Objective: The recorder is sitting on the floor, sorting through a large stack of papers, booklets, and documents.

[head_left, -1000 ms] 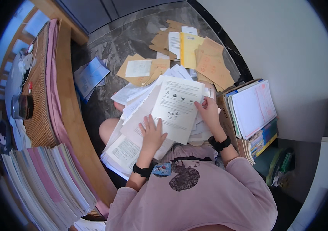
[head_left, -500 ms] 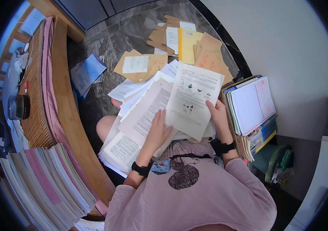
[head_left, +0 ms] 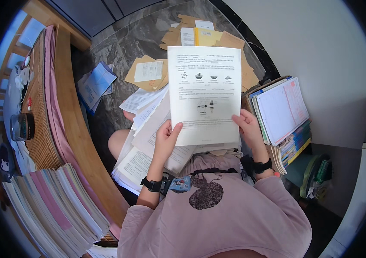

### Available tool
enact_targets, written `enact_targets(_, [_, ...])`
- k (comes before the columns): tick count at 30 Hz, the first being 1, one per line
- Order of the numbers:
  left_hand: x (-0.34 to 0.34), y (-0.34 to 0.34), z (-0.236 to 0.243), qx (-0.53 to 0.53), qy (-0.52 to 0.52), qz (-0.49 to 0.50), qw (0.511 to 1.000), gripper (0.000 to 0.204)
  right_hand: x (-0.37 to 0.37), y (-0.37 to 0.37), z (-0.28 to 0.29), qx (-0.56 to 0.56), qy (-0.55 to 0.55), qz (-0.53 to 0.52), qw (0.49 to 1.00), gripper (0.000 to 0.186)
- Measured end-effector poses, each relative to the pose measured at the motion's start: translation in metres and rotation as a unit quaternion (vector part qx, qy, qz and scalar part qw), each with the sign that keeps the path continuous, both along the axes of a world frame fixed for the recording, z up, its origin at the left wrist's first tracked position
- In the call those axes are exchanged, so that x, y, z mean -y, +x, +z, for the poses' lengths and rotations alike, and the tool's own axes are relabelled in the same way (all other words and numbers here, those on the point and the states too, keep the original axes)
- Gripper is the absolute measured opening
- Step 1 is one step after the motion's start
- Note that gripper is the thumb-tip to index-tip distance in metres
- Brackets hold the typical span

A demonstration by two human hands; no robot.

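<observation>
A white printed sheet (head_left: 204, 90) with small pictures is held up in front of me. My left hand (head_left: 166, 139) grips its lower left corner and my right hand (head_left: 248, 127) grips its lower right edge. Below it, a loose pile of printed papers (head_left: 146, 142) lies across my lap. Both wrists carry black bands.
Brown envelopes (head_left: 148, 73) and a yellow one (head_left: 206, 38) lie on the dark marble floor beyond. A stack of books and folders (head_left: 282, 116) stands at my right. A wooden bed edge (head_left: 69, 112) runs along my left, with stacked books (head_left: 58, 202) and a blue booklet (head_left: 97, 84).
The printed sheet has been lifted off the lap pile and raised toward the camera, both hands rising with it.
</observation>
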State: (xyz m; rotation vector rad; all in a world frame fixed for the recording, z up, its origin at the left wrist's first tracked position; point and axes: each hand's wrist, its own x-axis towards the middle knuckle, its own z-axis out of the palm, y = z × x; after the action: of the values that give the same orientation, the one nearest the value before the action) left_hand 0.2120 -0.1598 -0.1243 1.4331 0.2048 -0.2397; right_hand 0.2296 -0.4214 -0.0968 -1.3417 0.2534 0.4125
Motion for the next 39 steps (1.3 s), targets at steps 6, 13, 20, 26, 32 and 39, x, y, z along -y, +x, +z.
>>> enact_targets(6, [-0.009,0.003,-0.002,-0.005,0.040,-0.067,0.997,0.014,0.071,-0.008,-0.013,0.139,-0.090,-0.444,0.881,0.025])
enact_targets(13, [-0.045,0.003,0.000,0.155,0.312,-0.083,0.934,0.024,0.182,-0.049,-0.032,0.072,-0.366,-0.477,0.796,0.076])
enact_targets(20, [-0.066,-0.002,0.000,0.118,0.337,-0.047,0.933,0.026,0.185,-0.045,-0.073,0.102,-0.383,-0.507,0.765,0.064])
enact_targets(26, [-0.074,-0.008,-0.005,0.114,0.349,-0.032,0.930,0.027,0.163,-0.040,-0.048,-0.058,-0.465,-0.365,0.804,0.061])
enact_targets(32, [-0.079,-0.004,-0.004,0.131,0.370,-0.038,0.919,0.028,0.158,-0.052,-0.039,-0.044,-0.642,-0.252,0.723,0.057])
enact_targets(39, [-0.100,-0.023,-0.040,0.065,0.532,-0.113,0.837,0.049,0.141,-0.046,-0.036,0.003,-0.685,-0.172,0.708,0.056])
